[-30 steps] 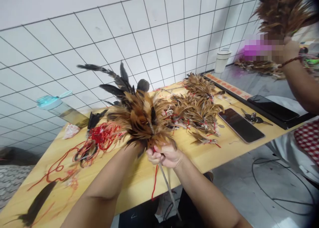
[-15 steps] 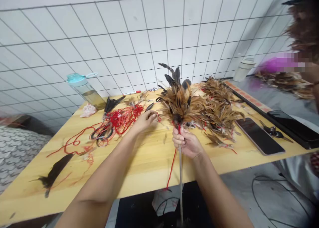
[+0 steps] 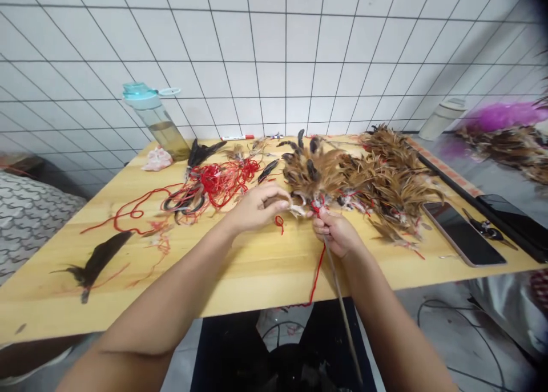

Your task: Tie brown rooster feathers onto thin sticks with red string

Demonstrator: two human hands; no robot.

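Observation:
My right hand (image 3: 336, 232) grips a thin stick (image 3: 342, 312) just below a head of brown and black feathers (image 3: 314, 172) bound to it. A red string (image 3: 315, 272) hangs from that grip over the table edge. My left hand (image 3: 257, 205) pinches a small tied feather bunch (image 3: 296, 208) and holds it against the base of the feather head. Both hands hover over the wooden table (image 3: 240, 278).
A tangle of red string with scissors (image 3: 201, 189) lies left of my hands. A heap of loose brown feather bunches (image 3: 394, 175) lies right. A water bottle (image 3: 156, 121), a dark feather (image 3: 96, 263), a phone (image 3: 462, 232) and a second phone (image 3: 511, 212) are also here.
My left hand left the stick, reached to the table on the left, and came back with a small feather bunch. The feather head tipped down toward the table.

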